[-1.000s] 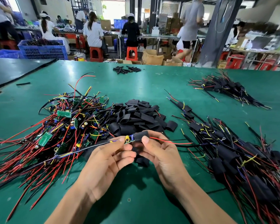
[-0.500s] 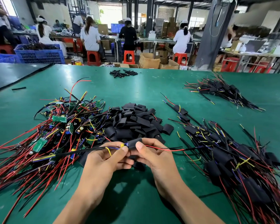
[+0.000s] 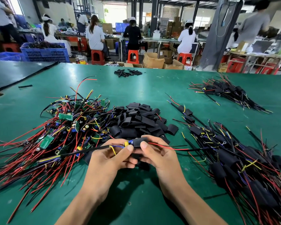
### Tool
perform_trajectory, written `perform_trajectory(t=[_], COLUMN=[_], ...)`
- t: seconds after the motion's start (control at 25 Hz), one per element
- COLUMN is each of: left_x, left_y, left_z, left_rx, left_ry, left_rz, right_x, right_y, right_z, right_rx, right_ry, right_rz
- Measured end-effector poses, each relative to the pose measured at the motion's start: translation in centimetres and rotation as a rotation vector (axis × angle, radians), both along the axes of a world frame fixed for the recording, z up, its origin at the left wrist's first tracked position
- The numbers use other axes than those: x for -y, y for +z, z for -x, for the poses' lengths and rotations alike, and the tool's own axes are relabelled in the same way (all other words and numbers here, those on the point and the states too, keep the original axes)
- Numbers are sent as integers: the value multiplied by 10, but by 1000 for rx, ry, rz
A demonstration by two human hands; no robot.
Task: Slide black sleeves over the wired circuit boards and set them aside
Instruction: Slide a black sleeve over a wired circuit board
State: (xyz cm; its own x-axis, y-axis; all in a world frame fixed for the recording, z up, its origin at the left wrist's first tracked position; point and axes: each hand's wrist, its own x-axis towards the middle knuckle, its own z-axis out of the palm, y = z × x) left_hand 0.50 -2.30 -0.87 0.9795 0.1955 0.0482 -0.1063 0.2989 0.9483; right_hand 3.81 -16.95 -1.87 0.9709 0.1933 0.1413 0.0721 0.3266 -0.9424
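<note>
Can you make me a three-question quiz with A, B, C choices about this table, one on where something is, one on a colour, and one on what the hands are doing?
1. Where is the pile of empty black sleeves?
A. Between the bare boards and the sleeved ones
B. On the floor
C. In the blue crate

2. What colour is the table?
A. White
B. Green
C. Red

3. What are the left hand and right hand doing?
A. Resting flat
B. Holding scissors
C. Holding one wired board in a sleeve together

Answers: A, the pile lies mid-table between both heaps. B, the bare top is green. C, both thumbs pinch it.
</note>
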Motion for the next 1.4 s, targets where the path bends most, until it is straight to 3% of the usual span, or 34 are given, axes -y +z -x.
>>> perform_trajectory(t=[0.56,0.8,1.0,1.4], left_x=[4,-1,-1,-7], left_y=[2,4,3,8], left_z=[5,4,5,4], left_rx=[79,70,45,-33], left_ry=[178,91,80,-123], left_rz=[-374,-252,-283,-12], right_x=[2,2,5,8], right_y=[-3,-3,-5,-6], right_z=[-5,-3,-6,-5], right_rx=[-147,-124,-126,-52], right_ry=[69,85,98,173], right_rz=[-40,-16,-43,-73])
